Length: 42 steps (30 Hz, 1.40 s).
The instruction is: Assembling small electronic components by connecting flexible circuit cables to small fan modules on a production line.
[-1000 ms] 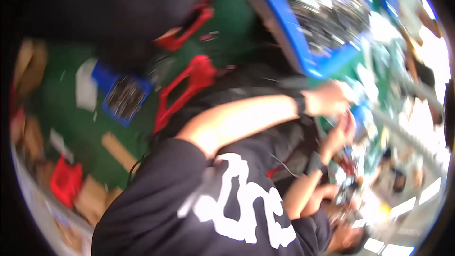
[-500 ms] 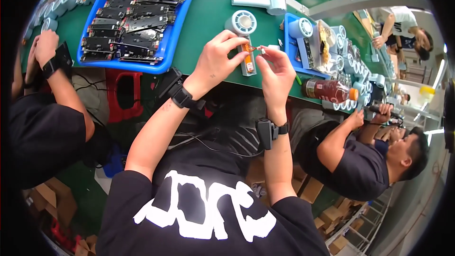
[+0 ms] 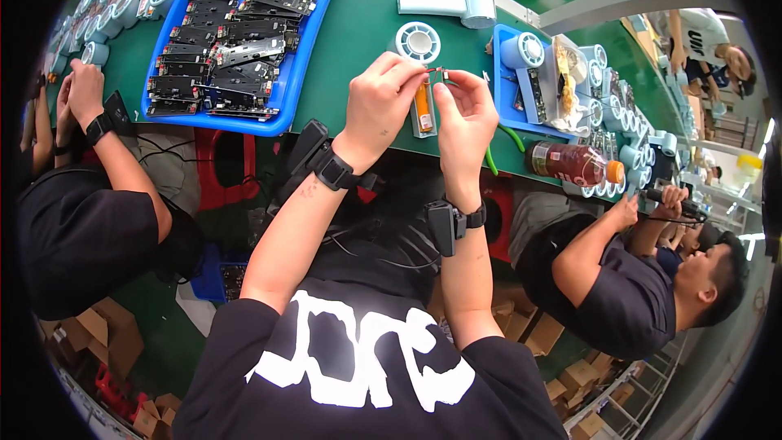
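Observation:
My left hand (image 3: 381, 102) and my right hand (image 3: 466, 118) are raised together over the green bench (image 3: 358, 24). Both pinch the thin wire ends of a small orange battery pack (image 3: 423, 108) that hangs between them on a pale holder. Just beyond my fingers lies a round white fan grille (image 3: 418, 40). A pale blue handheld fan body (image 3: 450, 5) lies further back. Each wrist wears a black band with a small device.
A blue tray (image 3: 236, 28) of black circuit boards sits at the left, a smaller blue tray (image 3: 538, 81) of parts at the right. A bottle of brown drink (image 3: 574, 165) lies by the bench edge. Co-workers sit on both sides; cardboard boxes lie on the floor.
The view swung from the floor and a neighbour to the bench. Since half a second ago my hands hold about the same place with the battery pack between them.

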### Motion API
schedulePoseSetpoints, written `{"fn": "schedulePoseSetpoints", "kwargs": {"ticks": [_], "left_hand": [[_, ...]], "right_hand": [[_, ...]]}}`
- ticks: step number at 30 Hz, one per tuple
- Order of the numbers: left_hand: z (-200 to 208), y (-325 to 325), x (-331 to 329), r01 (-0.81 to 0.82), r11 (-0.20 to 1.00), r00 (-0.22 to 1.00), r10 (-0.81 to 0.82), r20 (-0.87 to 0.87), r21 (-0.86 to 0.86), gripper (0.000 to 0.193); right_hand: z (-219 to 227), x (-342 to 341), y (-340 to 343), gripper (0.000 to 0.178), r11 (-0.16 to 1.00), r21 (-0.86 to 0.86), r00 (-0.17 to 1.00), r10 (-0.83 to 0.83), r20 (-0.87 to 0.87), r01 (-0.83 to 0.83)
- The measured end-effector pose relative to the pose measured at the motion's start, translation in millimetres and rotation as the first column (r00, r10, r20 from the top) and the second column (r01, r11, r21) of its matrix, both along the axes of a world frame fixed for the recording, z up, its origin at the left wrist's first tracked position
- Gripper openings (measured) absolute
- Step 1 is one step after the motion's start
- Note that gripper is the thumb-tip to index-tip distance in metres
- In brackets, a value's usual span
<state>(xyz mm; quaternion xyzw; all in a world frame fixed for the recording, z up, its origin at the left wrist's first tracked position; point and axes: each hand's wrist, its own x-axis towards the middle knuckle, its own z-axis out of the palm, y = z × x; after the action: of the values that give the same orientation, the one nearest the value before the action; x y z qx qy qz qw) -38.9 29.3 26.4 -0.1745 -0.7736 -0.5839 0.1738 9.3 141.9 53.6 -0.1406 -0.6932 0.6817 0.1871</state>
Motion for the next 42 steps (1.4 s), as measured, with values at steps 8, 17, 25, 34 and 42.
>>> {"fn": "schedulePoseSetpoints", "kwargs": {"ticks": [8, 17, 25, 34, 42], "left_hand": [[11, 2, 0, 0.003, 0.983, 0.998, -0.014, -0.061, -0.182, 0.010], [1, 6, 4, 0.017, 1.000, 1.000, -0.017, -0.019, -0.026, 0.012], [-3, -7, -3, 0.014, 0.999, 0.985, -0.022, -0.173, -0.048, 0.013], [3, -5, -8, -0.084, 0.956, 0.946, -0.012, -0.323, -0.283, 0.004], [9, -12, 0, 0.010, 0.827, 0.987, -0.097, -0.126, -0.562, 0.009]], "right_hand": [[25, 5, -7, 0.021, 0.984, 0.173, 0.994, 0.033, 0.100, -0.050], [14, 2, 3, 0.020, 0.983, 0.181, 0.998, -0.007, 0.064, -0.005], [16, 4, -4, 0.018, 0.993, 0.119, 0.993, -0.039, 0.114, 0.026], [7, 9, -2, 0.019, 0.957, 0.284, 0.990, -0.085, 0.109, 0.051], [7, 4, -7, 0.021, 0.852, 0.516, 0.993, -0.114, 0.013, 0.091]]}}
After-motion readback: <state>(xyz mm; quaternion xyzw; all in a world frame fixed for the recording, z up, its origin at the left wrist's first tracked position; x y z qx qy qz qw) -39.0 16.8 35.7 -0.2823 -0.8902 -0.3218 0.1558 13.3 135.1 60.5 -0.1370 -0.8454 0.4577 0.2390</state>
